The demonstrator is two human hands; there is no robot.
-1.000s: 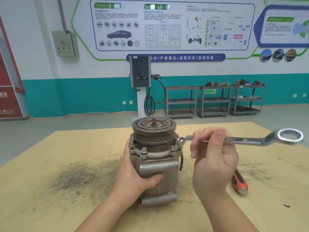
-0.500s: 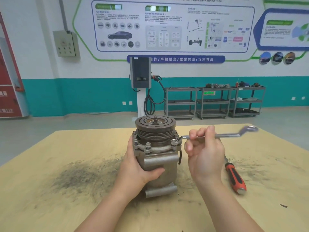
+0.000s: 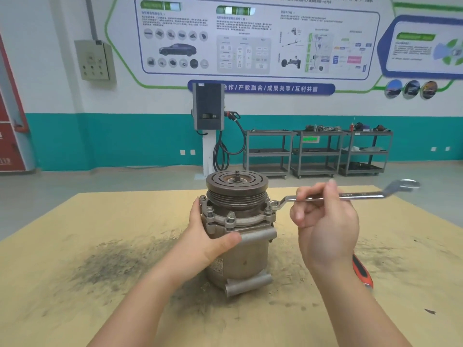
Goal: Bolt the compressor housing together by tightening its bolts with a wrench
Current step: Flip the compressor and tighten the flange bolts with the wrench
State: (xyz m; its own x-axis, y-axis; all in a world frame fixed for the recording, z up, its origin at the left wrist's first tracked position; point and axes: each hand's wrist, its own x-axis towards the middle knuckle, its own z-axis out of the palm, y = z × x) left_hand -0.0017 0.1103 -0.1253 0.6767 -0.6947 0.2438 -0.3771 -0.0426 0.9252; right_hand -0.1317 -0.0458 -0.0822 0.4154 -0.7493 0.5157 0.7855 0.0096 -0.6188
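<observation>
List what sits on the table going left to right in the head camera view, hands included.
Dark grime patch → left hand → compressor → right hand holding the wrench → red-handled screwdriver.

Dull grey compressor on tan, soot-smudged table; shiny silver wrench between fingers; red-and-black screwdriver below them; teal-banded white wall.
</observation>
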